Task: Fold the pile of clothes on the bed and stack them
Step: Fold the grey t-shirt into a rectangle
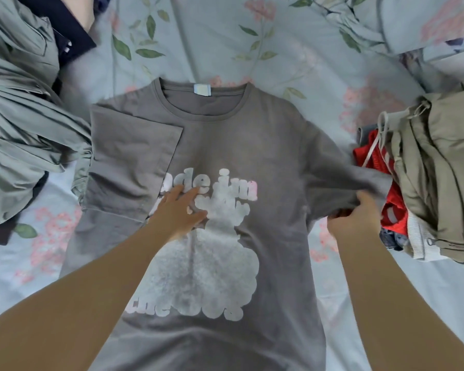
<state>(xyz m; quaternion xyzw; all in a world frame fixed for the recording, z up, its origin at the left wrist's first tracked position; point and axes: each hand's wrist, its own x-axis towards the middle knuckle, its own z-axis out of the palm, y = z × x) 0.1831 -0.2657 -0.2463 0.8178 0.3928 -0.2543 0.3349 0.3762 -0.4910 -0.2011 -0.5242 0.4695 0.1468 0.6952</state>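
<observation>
A grey T-shirt (225,145) with a pale printed design lies front up on the bed, collar at the far side. Its left sleeve (129,151) is folded in over the body. My left hand (178,212) lies flat with straight fingers on the print, pressing the shirt down. My right hand (355,218) grips the end of the right sleeve (340,180), which is lifted a little off the sheet. A heap of grey-green garments (24,124) lies at the left. At the right is another heap with khaki trousers (437,172) on a red garment (378,162).
The bed is covered by a pale blue sheet with pink flowers and green leaves (225,36). A dark navy garment (67,33) lies at the far left behind the grey-green heap. Pillows or bedding in the same print (426,25) sit at the far right.
</observation>
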